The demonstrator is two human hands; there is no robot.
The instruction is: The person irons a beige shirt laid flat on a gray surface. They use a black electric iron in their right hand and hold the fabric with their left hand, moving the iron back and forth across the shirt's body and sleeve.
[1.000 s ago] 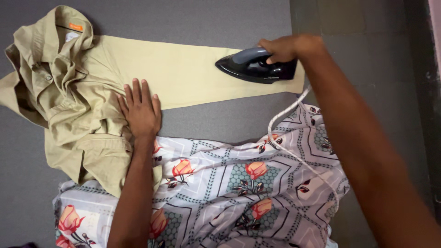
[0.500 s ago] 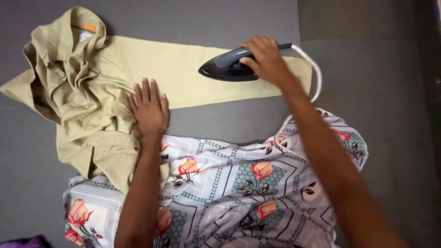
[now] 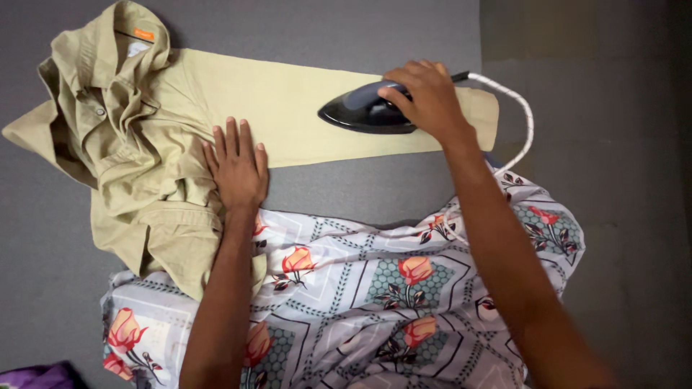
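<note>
Two bare hands work over a khaki shirt (image 3: 144, 144) spread on a grey worktop (image 3: 324, 29). One sleeve (image 3: 288, 108) of the shirt lies flat and straight, running from the bunched body of the shirt on the left out toward the right, where its cuff end (image 3: 484, 119) shows just past the iron. The right hand (image 3: 425, 97) grips the handle of a dark iron (image 3: 360, 114), its fingers (image 3: 396, 94) curled around the handle from above. The iron sits soleplate down on the sleeve near the cuff, with its pointed nose toward the left. A white braided cord (image 3: 522, 115) leaves the back of the iron, loops out to the right and curves back down toward the floral cloth. The left hand (image 3: 238, 169) lies flat, palm down, on the shirt where the sleeve meets the crumpled body, its fingers (image 3: 232, 140) straight and only slightly spread, pressing the fabric against the worktop. The collar (image 3: 137, 36) of the shirt, with an orange tag inside, is at the upper left. A grey cloth printed with orange flowers (image 3: 375, 288) covers the lower middle of the view, beneath both forearms. A scrap of purple fabric (image 3: 36, 376) shows in the lower left corner.
</note>
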